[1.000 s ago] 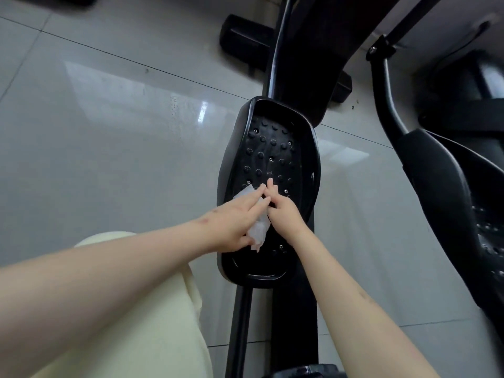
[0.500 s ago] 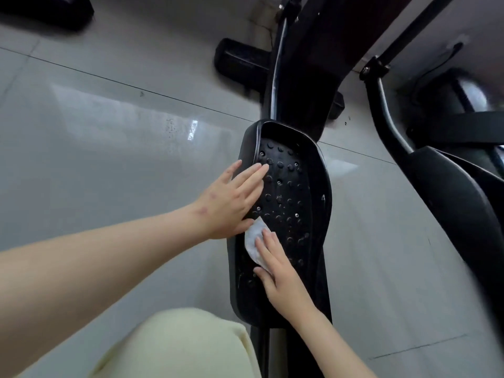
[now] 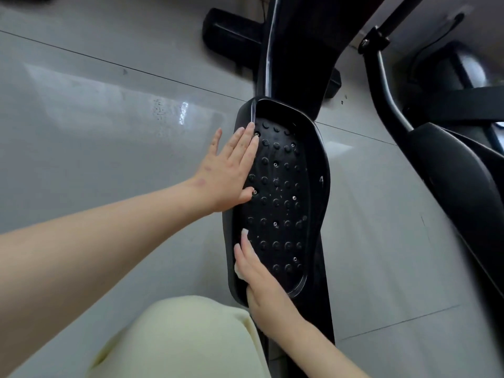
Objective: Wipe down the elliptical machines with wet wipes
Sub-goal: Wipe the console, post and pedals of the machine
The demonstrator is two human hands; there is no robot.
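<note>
1. Your left hand (image 3: 229,170) lies flat and spread on the left rim of the studded pedal (image 3: 281,192), with its fingertips over the edge onto the tread. It holds nothing and seems to steady the plate.
2. Your right hand (image 3: 261,285) lies with its fingers fairly straight along the near left rim of the same pedal, pressing the wet wipe (image 3: 239,271) down rather than pinching it.
3. The wipe is trapped between that palm and the pedal's rim. Only a pale edge of it shows beside your hand, so you cannot tell how it is folded.
4. Expect the wipe to be light, limp and damp. It will probably bunch up or snag on the raised studs and drag on the rubbery tread. Keep it spread under flat fingers, or fold it into a pad and hold the pad by its back.
5. The pedal looks like stiff, hard plastic on a moving arm. It may swing if you push hard, so brace it at the rim, where your left hand sits.
6. Count what is in view:
   - two hands
   - one wipe
   - two pedals: the one under your hands and a second pedal (image 3: 450,192), well apart at the right
   - one pale knee (image 3: 177,336) at the bottom, above the grey tiled floor (image 3: 109,118)
</note>
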